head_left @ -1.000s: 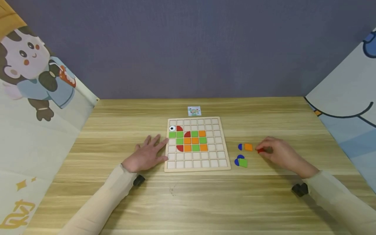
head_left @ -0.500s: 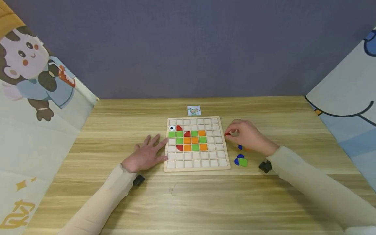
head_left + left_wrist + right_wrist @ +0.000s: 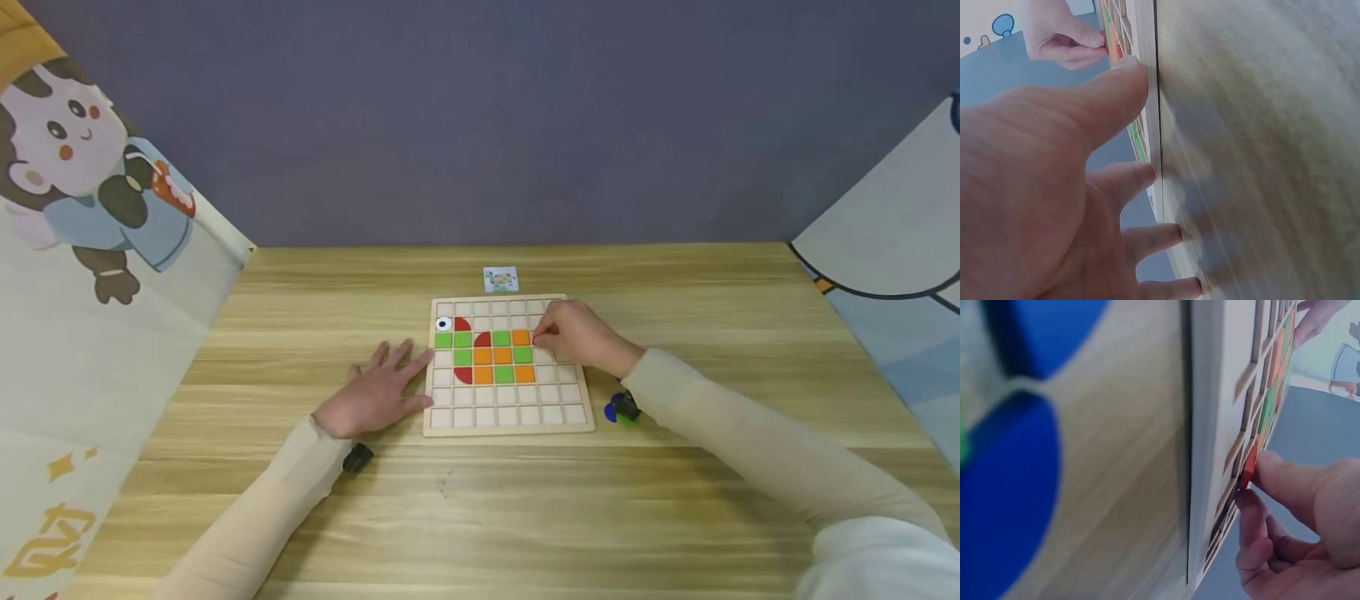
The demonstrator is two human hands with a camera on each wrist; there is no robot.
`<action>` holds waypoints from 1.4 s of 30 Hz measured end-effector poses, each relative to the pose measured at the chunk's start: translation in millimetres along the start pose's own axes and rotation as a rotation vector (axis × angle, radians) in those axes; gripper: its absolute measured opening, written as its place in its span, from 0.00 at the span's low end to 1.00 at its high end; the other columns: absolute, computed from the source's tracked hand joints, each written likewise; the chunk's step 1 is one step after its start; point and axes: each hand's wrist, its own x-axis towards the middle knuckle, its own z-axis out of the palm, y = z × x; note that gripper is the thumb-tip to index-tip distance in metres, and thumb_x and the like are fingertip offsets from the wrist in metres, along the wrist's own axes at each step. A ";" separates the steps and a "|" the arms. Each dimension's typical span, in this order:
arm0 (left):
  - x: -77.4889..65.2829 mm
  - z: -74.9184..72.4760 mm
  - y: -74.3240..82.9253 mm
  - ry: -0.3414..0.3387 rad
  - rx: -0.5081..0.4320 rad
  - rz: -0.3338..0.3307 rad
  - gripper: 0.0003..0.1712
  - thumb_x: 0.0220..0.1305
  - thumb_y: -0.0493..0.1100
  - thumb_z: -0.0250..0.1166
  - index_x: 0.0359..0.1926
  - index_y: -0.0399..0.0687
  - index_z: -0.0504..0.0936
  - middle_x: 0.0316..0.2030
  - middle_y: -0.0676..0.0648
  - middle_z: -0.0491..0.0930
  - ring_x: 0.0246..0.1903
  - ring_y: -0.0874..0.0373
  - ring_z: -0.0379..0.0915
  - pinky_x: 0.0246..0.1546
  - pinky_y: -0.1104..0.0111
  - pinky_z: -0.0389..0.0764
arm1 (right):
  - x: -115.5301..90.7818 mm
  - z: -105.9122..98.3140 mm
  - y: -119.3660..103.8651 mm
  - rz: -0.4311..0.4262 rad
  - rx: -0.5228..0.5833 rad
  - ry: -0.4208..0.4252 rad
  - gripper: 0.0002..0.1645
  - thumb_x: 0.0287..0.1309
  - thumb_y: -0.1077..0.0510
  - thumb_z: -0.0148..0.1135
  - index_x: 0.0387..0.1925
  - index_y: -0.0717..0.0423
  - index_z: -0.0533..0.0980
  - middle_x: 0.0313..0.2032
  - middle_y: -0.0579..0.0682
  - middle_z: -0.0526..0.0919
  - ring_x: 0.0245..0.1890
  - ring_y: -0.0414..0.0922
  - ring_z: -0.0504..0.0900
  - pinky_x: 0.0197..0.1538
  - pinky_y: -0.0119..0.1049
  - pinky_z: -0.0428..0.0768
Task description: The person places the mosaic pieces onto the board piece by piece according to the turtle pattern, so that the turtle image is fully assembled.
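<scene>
A wooden grid board (image 3: 508,432) lies on the table, partly filled with green and orange square tiles, red quarter-round tiles and a white eye tile (image 3: 443,324). My right hand (image 3: 581,335) pinches a red tile (image 3: 1249,467) between thumb and index finger. It holds that tile over the grid, just right of the orange tile (image 3: 521,337) at the end of an upper row. With fingers spread, my left hand (image 3: 372,395) lies flat beside the board, thumb and index fingertips at its left edge. In the left wrist view the thumb (image 3: 1124,87) reaches the board's rim.
Blue rounded tiles (image 3: 1013,494) and a green tile (image 3: 627,421) lie right of the board, partly hidden under my right wrist. A small picture card (image 3: 501,279) lies beyond the board's far edge. A dark wall (image 3: 510,125) stands behind the table.
My right hand has carried the red tile leftward from the loose tiles at the right to over the board. My left hand has stayed in place at the board's edge.
</scene>
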 end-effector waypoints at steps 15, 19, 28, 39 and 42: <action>-0.2 -0.1 0.4 -0.009 0.010 -0.005 0.42 0.67 0.64 0.50 0.74 0.57 0.48 0.72 0.39 0.40 0.67 0.29 0.35 0.52 0.28 0.50 | -5.1 -1.5 0.1 -0.005 0.010 -0.020 0.10 0.56 0.64 0.66 0.41 0.57 0.84 0.34 0.46 0.81 0.31 0.42 0.75 0.34 0.37 0.75; -0.4 -0.4 0.7 -0.004 0.009 -0.001 0.42 0.66 0.64 0.51 0.74 0.56 0.48 0.72 0.38 0.40 0.67 0.29 0.36 0.52 0.28 0.50 | -6.2 -2.0 1.1 -0.003 0.009 -0.022 0.11 0.56 0.66 0.65 0.42 0.57 0.84 0.34 0.47 0.81 0.32 0.42 0.75 0.36 0.37 0.76; -0.7 -0.4 -0.7 -0.010 0.015 0.000 0.42 0.67 0.64 0.50 0.74 0.56 0.48 0.72 0.38 0.40 0.67 0.29 0.36 0.51 0.28 0.50 | -6.5 -3.2 1.4 -0.109 -0.039 -0.064 0.12 0.56 0.69 0.63 0.41 0.59 0.84 0.34 0.47 0.78 0.37 0.45 0.76 0.42 0.38 0.78; -0.8 -0.1 -0.5 -0.017 0.004 -0.003 0.42 0.67 0.64 0.49 0.75 0.57 0.47 0.73 0.39 0.39 0.67 0.30 0.34 0.52 0.27 0.48 | -26.3 -14.3 1.7 -0.101 -0.016 -0.048 0.13 0.61 0.67 0.58 0.47 0.58 0.81 0.43 0.48 0.78 0.42 0.44 0.76 0.43 0.40 0.77; -0.8 -0.3 -0.6 -0.016 0.004 -0.002 0.42 0.67 0.64 0.49 0.75 0.57 0.47 0.73 0.39 0.39 0.67 0.30 0.34 0.52 0.27 0.48 | -37.7 -22.2 6.8 -0.076 -0.027 -0.009 0.14 0.60 0.66 0.60 0.47 0.57 0.81 0.43 0.46 0.78 0.39 0.42 0.76 0.40 0.40 0.77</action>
